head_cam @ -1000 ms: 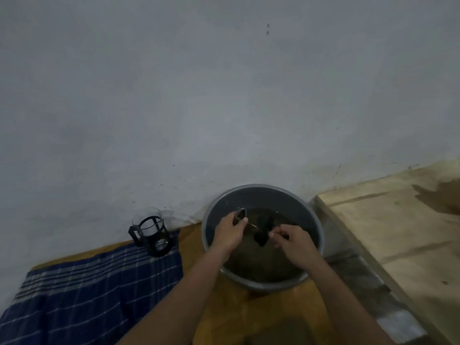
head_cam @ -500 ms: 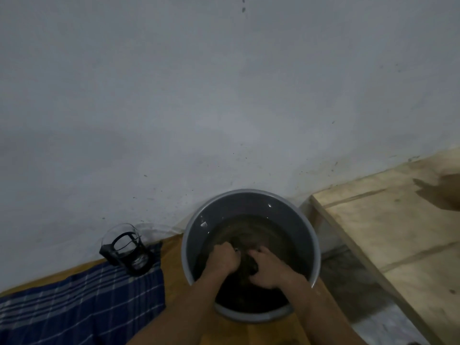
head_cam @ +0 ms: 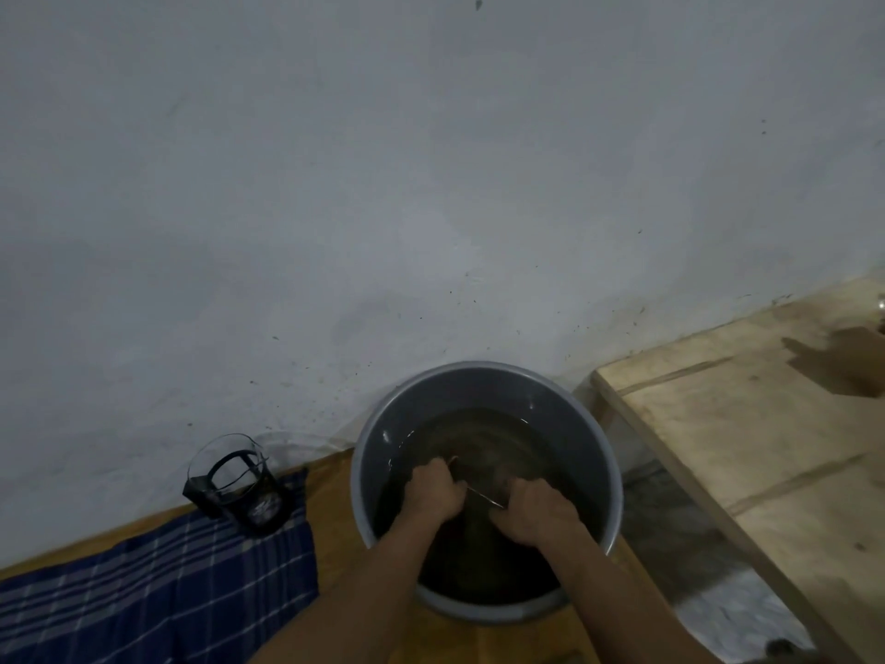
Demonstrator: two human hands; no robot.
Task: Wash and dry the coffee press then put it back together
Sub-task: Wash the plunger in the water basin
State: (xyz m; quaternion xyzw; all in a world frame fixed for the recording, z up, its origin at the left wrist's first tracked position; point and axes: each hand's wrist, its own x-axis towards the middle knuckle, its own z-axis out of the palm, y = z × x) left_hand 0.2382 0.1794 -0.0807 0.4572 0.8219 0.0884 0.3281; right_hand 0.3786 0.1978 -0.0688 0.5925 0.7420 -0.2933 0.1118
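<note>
A grey bucket [head_cam: 594,452] of murky water stands against the wall. Both my hands are down in the water. My left hand [head_cam: 433,493] is closed around one end of the coffee press plunger, and my right hand [head_cam: 538,512] is closed around the other end. Only the thin metal rod of the plunger [head_cam: 483,496] shows between them; the filter and the lid are hidden under my fingers and the water. The glass carafe in its black frame [head_cam: 237,484] stands upright to the left, on the corner of a blue checked cloth [head_cam: 153,587].
A bare grey wall rises right behind the bucket and carafe. A low wooden platform [head_cam: 747,433] lies to the right, with rough floor between it and the bucket. The bucket and cloth rest on an orange-brown surface [head_cam: 330,519].
My hands have gone down from above the water into it, with the plunger. They have drawn slightly apart, so the rod shows between them. The camera has tilted and shifted.
</note>
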